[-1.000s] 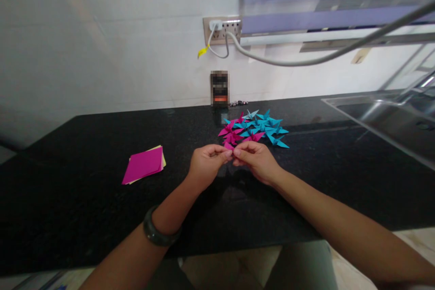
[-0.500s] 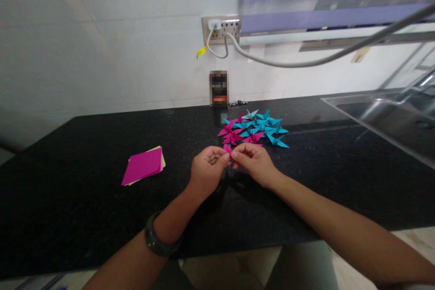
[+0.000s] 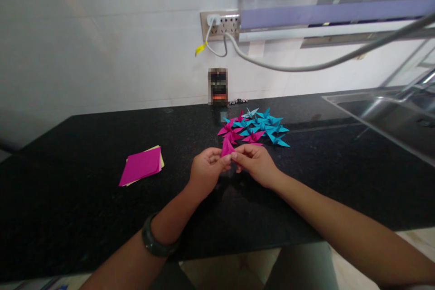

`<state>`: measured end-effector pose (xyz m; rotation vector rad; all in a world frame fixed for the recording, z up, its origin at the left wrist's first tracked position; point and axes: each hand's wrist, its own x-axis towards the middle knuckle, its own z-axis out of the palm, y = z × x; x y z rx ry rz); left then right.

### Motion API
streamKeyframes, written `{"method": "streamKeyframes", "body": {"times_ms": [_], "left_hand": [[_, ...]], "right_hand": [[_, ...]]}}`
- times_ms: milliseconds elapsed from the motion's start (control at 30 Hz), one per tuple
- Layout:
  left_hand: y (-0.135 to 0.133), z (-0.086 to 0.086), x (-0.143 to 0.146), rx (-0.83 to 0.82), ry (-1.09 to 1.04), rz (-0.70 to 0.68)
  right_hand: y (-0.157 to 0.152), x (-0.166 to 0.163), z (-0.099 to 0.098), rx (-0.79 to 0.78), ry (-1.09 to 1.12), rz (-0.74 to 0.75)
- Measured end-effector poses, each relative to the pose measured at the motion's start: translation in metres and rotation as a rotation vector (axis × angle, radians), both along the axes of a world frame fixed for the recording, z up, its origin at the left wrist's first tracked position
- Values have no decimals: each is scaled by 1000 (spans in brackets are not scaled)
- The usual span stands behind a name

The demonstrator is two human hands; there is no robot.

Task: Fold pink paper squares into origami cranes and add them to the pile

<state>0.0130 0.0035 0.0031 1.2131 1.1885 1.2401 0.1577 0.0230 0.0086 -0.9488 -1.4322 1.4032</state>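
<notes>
Between my two hands is a small piece of folded pink origami paper (image 3: 227,147), its pointed end upward. My left hand (image 3: 208,170) pinches its lower left side with thumb and fingers. On the other side, my right hand (image 3: 254,163) grips the lower right edge in a pinch. Fingertips cover the bottom of the paper. Just beyond the hands lies a cluster of folded paper cranes, with pink cranes (image 3: 253,137) at the left and front and blue cranes (image 3: 268,122) at the right.
A stack of square paper (image 3: 141,166), magenta on top, lies left on the black countertop (image 3: 84,217). Against the wall stands a small blurred dark box (image 3: 218,86), with a beaded string (image 3: 238,101) beside it. A sink (image 3: 374,118) is at right; a cable (image 3: 299,69) hangs above.
More of the folded pink paper now shows above my fingertips, with its point upward. Both hands stay in nearly the same place, still pinching it.
</notes>
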Motion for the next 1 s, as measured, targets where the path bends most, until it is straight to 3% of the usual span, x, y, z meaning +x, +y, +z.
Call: {"method": "streamKeyframes", "body": {"times_ms": [367,600,800,1000], "left_hand": [[-3,-5,-7,149,286,-40],[-2,0,-6,139,136,-98],[-4,5,-8,181,127,-132],[0,3,-7,-9,3,-96]], "right_hand": [[5,2,-13,22,-110,115],[2,4,-13,89,-45,115],[1,6,-9,157,-19,128],[5,7,-7,73,-26,31]]}}
